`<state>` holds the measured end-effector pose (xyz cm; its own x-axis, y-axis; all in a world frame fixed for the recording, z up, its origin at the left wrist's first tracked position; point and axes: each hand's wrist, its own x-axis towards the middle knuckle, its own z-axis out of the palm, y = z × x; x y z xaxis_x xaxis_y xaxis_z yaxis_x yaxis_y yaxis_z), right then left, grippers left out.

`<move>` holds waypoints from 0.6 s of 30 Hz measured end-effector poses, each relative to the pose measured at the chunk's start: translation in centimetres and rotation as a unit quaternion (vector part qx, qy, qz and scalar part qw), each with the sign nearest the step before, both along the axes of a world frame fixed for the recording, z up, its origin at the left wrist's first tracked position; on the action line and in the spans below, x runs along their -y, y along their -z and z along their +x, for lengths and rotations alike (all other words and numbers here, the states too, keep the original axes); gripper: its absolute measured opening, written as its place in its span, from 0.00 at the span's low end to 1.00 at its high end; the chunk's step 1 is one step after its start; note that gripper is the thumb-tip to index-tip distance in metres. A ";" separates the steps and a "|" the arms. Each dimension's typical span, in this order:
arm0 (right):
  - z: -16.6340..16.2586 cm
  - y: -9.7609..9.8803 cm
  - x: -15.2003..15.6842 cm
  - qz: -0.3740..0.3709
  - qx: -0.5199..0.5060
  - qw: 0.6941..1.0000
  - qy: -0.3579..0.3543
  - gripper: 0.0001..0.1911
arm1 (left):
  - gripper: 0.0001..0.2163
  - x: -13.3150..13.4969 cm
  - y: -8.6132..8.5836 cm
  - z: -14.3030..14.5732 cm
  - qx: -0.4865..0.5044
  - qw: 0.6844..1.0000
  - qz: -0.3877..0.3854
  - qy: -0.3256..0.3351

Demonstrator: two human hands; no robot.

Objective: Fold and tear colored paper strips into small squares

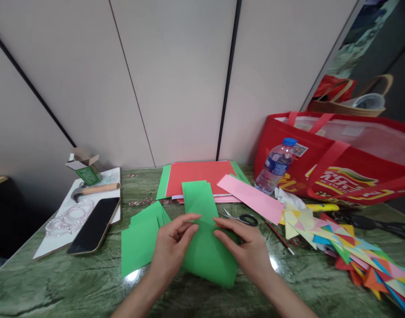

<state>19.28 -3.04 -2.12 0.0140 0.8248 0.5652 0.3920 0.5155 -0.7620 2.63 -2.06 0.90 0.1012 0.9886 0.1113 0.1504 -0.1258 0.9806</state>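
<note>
A bright green paper sheet [211, 256] is between my two hands, its lower edge curved and slightly blurred. My left hand [176, 240] has thumb and index finger drawn close together at the sheet's left side, the other fingers curled. On the right side, my right hand [245, 245] grips the same sheet, thumb and index finger bent towards each other. Beyond my fingertips, green paper strips [197, 194] lie partly over a stack topped by red paper [202, 172]. Beside my left hand rest several cut green pieces [139, 243], overlapping.
Pink paper [252, 196], scissors [244, 218] and a pencil [280, 236] lie to the right. Further right are a water bottle [275, 165], a red bag [338, 154] and colourful folded paper pieces [361, 256]. Leftward are a phone [94, 225], a hammer [99, 189] and a small box [85, 168].
</note>
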 end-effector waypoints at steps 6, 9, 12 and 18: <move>0.1 -0.2 0.0 -0.003 -0.004 1.000 0.010 0.08 | 0.07 -0.2 0.3 -0.2 -0.004 1.000 0.019 -0.009; 0.1 -0.2 0.0 -0.006 -0.012 1.000 0.007 0.07 | 0.07 -0.3 0.3 -0.3 -0.005 0.999 0.025 -0.019; 0.1 -0.2 -0.1 -0.016 -0.022 1.000 0.007 0.06 | 0.08 -0.4 0.3 -0.3 -0.005 0.999 0.021 -0.023; 0.4 -0.3 -0.2 -0.018 -0.029 0.999 0.023 0.05 | 0.09 -0.6 0.4 -0.4 0.007 0.999 0.005 -0.037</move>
<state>19.68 -2.81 -1.84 0.0834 0.8419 0.5332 0.3695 0.4707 -0.8012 2.19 -1.48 0.49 0.0268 0.9923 0.1213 0.1456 -0.1239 0.9816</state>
